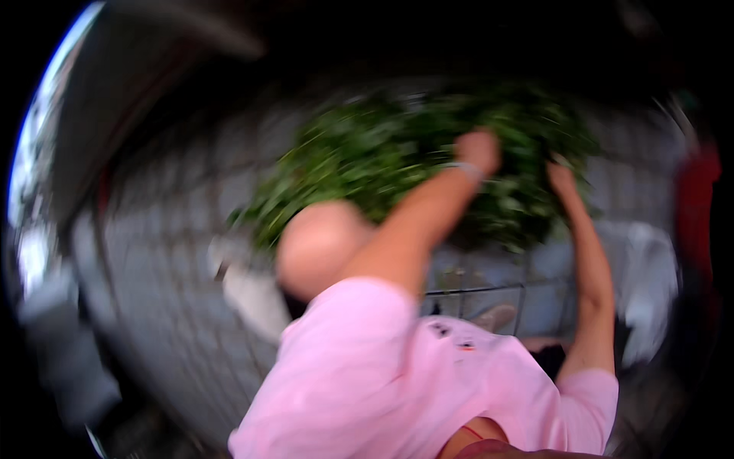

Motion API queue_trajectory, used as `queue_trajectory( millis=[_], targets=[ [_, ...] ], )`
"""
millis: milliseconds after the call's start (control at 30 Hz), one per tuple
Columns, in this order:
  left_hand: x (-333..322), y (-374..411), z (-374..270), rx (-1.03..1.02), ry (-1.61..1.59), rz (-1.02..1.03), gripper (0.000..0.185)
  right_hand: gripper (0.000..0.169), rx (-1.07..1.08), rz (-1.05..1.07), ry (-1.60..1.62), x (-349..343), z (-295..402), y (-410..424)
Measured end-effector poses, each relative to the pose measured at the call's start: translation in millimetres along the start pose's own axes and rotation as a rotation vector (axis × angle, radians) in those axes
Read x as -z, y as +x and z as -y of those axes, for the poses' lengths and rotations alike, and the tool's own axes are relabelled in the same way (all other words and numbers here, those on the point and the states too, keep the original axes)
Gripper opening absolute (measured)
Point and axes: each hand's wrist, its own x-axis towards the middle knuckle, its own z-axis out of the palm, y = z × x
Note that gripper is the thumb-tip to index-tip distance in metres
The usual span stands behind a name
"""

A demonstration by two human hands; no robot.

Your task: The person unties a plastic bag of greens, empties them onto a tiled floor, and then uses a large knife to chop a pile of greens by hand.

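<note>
A wide heap of leafy green plants (350, 143) lies on the tiled floor (189, 229) before me. My left hand (479, 150), with a pale band at its wrist, reaches into the middle of the heap. Leaves and blur hide its fingers. Further right, my right hand (561, 174) touches the heap's right part, its fingertips lost among the leaves. Whether either hand grips any stems cannot be made out. The whole picture is smeared by motion.
My bare left knee (321, 246) borders the heap's near left edge. A white, plastic-looking bag (648, 292) is beside my right arm. Beyond it stands a red object (697, 195), too blurred to name. Grey box-like shapes (69, 350) are at the far left.
</note>
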Motion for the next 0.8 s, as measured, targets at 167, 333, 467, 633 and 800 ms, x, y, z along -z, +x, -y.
queue_trajectory(
  millis=[167,333,467,633,800],
  targets=[
    [37,-35,32,0.125,0.128,-0.031,0.037,0.035,-0.122,-0.567,0.489,151,108,-8],
    [49,-30,26,0.124,0.146,-0.037,0.041,0.022,-0.069,-0.952,0.736,199,117,-30],
    [52,-45,41,0.217,0.128,0.053,0.035,0.032,-0.030,-0.366,0.110,-25,104,-59],
    [8,-9,24,0.174,0.222,-0.100,0.052,0.037,0.017,0.085,-0.023,-101,-8,-60],
    [-18,-6,37,0.227,0.128,-0.075,0.079,0.052,-0.195,0.024,0.674,-102,-28,-94]
  ],
)
